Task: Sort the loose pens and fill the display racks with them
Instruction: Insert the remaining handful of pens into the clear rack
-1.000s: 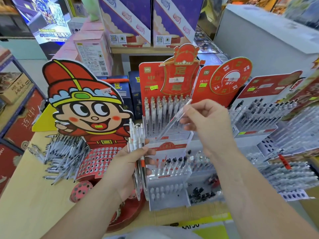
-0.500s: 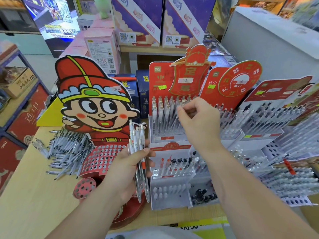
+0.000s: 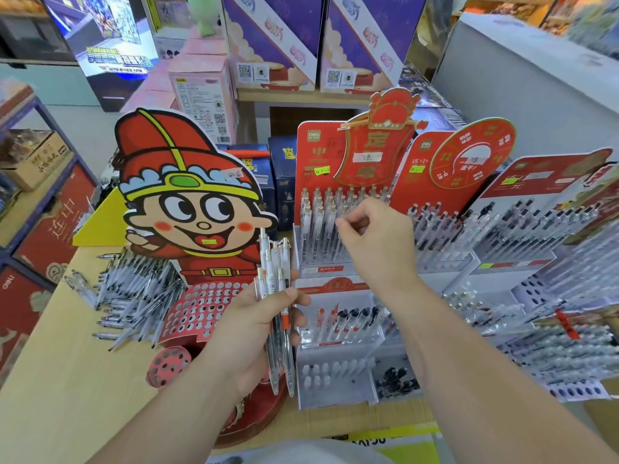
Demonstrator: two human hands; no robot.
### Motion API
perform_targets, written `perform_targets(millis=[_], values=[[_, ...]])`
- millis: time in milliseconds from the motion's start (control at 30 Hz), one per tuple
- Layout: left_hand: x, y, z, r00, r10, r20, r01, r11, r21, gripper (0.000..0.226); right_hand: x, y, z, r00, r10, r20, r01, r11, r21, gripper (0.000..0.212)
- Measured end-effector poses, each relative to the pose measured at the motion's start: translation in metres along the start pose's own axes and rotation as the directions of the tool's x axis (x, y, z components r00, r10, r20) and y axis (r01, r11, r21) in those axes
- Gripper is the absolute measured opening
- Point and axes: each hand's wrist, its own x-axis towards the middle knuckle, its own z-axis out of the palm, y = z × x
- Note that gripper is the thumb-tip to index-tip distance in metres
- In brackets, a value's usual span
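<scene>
Shop bench (image 3: 83,380), racks of pens. Left hand (image 3: 254,333) clamped round a bundle of pens (image 3: 276,296); right hand (image 3: 375,242), up and to its right, pinching at the rack (image 3: 321,262), held thing hidden.

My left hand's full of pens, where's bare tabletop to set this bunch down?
Bare wooden tabletop lies at the near left, bordered by the loose pen pile behind and the red perforated stand to its right. Everything right of the stand is crowded with pen racks.
</scene>
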Motion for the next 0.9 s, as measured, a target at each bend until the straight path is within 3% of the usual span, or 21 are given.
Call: perform_targets(millis=[167,300,367,467,633,733,900], values=[[-0.003,0.006,0.004,0.993,-0.001,0.119,0.001,1.0,0.0,0.042,-0.013,-0.006,-0.012,0.996,0.083,0.013,-0.084,0.988,0.131,0.018],[-0.001,0.006,0.012,0.978,-0.018,0.209,0.006,0.998,0.056,0.048,-0.026,-0.015,-0.023,0.914,0.188,0.359,-0.325,0.871,0.369,0.012],[0.001,0.005,0.018,0.972,-0.024,0.233,0.0,0.995,0.099,0.038,-0.031,-0.015,-0.024,0.874,0.195,0.444,-0.398,0.812,0.427,0.013],[0.002,0.002,0.027,0.971,-0.031,0.237,-0.008,0.987,0.161,0.015,-0.036,-0.009,-0.023,0.88,0.231,0.414,-0.411,0.808,0.422,0.021],[0.004,-0.001,0.039,0.976,-0.052,0.21,0.015,0.985,0.173,0.024,-0.036,0.004,-0.029,0.868,0.261,0.423,-0.45,0.774,0.446,0.021],[0.009,-0.004,0.045,0.988,-0.076,0.134,0.054,0.986,0.158,0.02,-0.033,0.012,-0.033,0.867,0.296,0.4,-0.46,0.785,0.416,0.02],[0.014,-0.01,0.047,0.996,-0.067,0.051,0.056,0.978,0.201,0.009,-0.028,0.021,-0.041,0.842,0.321,0.433,-0.514,0.719,0.468,0.011]])
